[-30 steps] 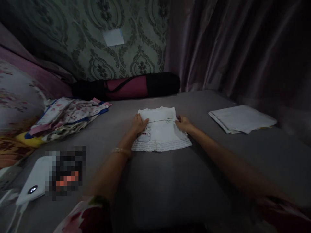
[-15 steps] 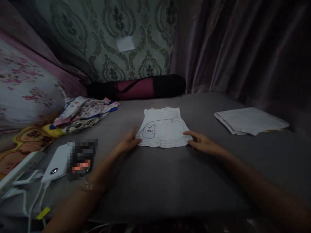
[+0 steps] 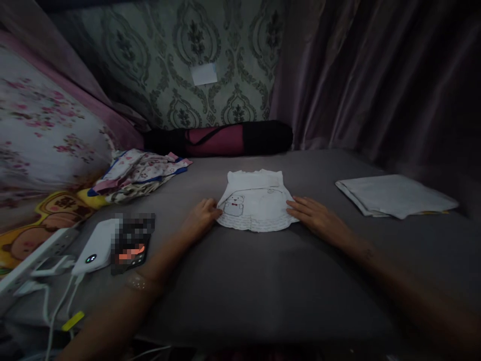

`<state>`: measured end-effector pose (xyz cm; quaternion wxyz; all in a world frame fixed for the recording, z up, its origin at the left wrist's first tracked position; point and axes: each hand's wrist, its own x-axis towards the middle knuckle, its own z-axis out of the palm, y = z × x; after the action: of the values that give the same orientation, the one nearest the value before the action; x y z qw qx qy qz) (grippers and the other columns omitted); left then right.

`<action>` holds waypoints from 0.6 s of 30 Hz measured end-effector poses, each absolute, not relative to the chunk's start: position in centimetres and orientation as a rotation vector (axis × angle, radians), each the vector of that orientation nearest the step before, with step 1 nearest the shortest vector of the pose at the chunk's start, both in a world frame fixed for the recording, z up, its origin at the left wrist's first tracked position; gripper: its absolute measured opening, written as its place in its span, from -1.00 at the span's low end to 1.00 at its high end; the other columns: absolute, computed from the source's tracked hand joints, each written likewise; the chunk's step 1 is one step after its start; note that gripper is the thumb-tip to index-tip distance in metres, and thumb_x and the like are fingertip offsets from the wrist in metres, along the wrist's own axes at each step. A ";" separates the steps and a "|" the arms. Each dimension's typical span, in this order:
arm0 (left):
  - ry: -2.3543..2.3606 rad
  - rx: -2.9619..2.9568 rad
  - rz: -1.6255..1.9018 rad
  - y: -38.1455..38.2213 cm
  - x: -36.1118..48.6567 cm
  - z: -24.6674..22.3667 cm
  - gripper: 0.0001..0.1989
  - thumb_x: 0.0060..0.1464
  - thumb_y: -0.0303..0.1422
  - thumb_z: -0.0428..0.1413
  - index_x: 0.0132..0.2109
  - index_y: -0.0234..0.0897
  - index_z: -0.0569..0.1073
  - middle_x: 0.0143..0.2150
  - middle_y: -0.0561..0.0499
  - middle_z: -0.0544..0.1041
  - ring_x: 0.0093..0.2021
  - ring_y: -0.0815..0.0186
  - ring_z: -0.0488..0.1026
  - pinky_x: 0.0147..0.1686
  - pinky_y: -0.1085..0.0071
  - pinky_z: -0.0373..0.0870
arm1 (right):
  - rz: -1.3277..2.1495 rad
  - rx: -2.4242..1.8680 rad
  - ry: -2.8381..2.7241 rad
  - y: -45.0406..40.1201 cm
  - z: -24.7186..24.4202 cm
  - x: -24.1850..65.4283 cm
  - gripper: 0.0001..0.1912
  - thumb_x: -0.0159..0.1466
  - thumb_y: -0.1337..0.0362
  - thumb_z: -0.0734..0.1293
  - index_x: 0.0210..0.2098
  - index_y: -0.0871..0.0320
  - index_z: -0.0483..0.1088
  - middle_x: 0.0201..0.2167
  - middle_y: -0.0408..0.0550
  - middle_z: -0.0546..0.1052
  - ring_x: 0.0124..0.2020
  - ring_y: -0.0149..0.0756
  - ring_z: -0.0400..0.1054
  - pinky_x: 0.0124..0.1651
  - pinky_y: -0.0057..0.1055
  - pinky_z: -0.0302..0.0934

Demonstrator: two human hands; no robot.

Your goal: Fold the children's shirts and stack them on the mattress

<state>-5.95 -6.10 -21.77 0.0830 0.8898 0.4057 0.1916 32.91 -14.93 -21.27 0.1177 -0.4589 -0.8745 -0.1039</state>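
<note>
A small white child's garment (image 3: 259,206) lies spread out and folded on the grey bed surface. It has a bear print with a red bow at its lower left and a gathered band of fine print along the near edge. My left hand (image 3: 203,215) is at its left side, fingers bent and closed on the lower left edge. On the opposite edge rests my right hand (image 3: 311,214), its fingers stretched out flat over the fabric.
Folded white cloth (image 3: 396,194) lies to the right. At left are rumpled patterned clothes (image 3: 145,168), a white power bank (image 3: 98,245) with cables, a blurred-out dark phone-like item (image 3: 132,245) and a power strip (image 3: 39,260). A black and pink rolled bag (image 3: 218,140) lies at the back.
My right hand has gone from pinching the garment's corner to lying flat on its edge. The left fingers have drawn in at the left edge. The lower hem now looks more rounded.
</note>
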 end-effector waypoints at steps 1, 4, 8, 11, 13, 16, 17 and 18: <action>1.167 2.724 0.535 -5.9 -6.0 -21.6 -0.74 0.16 -0.44 -0.01 -0.10 -0.22 0.54 0.13 -0.16 0.42 0.13 0.05 0.31 0.11 0.09 0.25 | -0.278 -1.285 -2.602 -14.8 -21.3 33.3 -0.53 0.38 0.42 0.07 0.21 0.02 0.28 0.28 -0.08 0.28 0.33 -0.19 0.04 0.30 -0.05 0.03; 0.935 2.977 0.340 -5.4 -6.5 -20.8 -0.67 0.22 -0.47 -0.05 0.05 -0.18 0.48 0.24 -0.09 0.37 0.30 0.11 0.16 0.24 0.09 0.11 | -0.215 -1.179 -2.665 -14.5 -21.1 34.1 -0.51 0.37 0.45 0.08 0.22 0.01 0.28 0.22 -0.10 0.36 0.31 -0.26 0.09 0.33 -0.08 0.02; 0.861 3.037 0.204 -5.6 -7.3 -19.4 -0.64 0.22 -0.48 -0.05 0.09 -0.14 0.47 0.15 -0.06 0.47 0.28 0.19 0.23 0.28 0.10 0.05 | -0.173 -1.148 -2.680 -15.0 -20.3 34.3 -0.50 0.33 0.48 0.11 0.19 0.03 0.32 0.14 -0.06 0.45 0.23 -0.25 0.23 0.32 -0.07 0.06; 0.857 2.986 0.180 -6.9 -7.9 -18.3 -0.62 0.17 -0.47 -0.03 0.08 -0.12 0.47 0.11 -0.06 0.51 0.25 0.20 0.28 0.29 0.07 0.03 | -0.099 -1.183 -2.675 -16.3 -19.8 34.4 -0.47 0.30 0.50 0.11 0.17 -0.02 0.34 0.11 -0.09 0.47 0.21 -0.25 0.27 0.31 -0.06 0.08; 0.815 2.948 0.204 -8.0 -8.4 -17.8 -0.61 0.15 -0.46 -0.03 0.08 -0.10 0.48 0.07 -0.05 0.53 0.22 0.19 0.31 0.29 0.08 0.06 | -0.050 -1.204 -2.660 -17.4 -19.8 34.6 -0.46 0.29 0.49 0.10 0.16 -0.07 0.35 0.10 -0.12 0.48 0.20 -0.25 0.27 0.31 -0.07 0.10; 0.778 2.879 0.296 -9.3 -9.0 -17.8 -0.62 0.16 -0.41 -0.05 0.07 -0.11 0.49 0.04 -0.07 0.55 0.18 0.17 0.35 0.25 0.12 0.13 | -0.012 -1.223 -2.625 -19.1 -20.0 34.8 -0.46 0.30 0.47 0.10 0.16 -0.12 0.35 0.09 -0.15 0.48 0.20 -0.24 0.27 0.28 -0.10 0.14; 0.784 2.845 0.333 -9.6 -9.1 -17.9 -0.62 0.17 -0.39 -0.06 0.07 -0.12 0.49 0.04 -0.09 0.54 0.16 0.17 0.37 0.23 0.14 0.16 | -0.004 -1.236 -2.603 -19.4 -20.1 34.9 -0.47 0.31 0.45 0.09 0.15 -0.13 0.35 0.09 -0.14 0.48 0.19 -0.23 0.29 0.27 -0.10 0.15; 0.803 2.800 0.368 -9.7 -9.1 -18.0 -0.62 0.18 -0.37 -0.06 0.08 -0.13 0.48 0.05 -0.10 0.54 0.14 0.17 0.38 0.21 0.16 0.19 | 0.009 -1.252 -2.572 -19.5 -20.1 34.8 -0.49 0.32 0.43 0.09 0.14 -0.13 0.36 0.08 -0.13 0.49 0.17 -0.22 0.31 0.25 -0.10 0.17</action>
<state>-9.13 -9.74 -18.04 0.1024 0.9486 0.2722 0.1248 34.85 -19.54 -20.07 0.1399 -0.4335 -0.8902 0.0030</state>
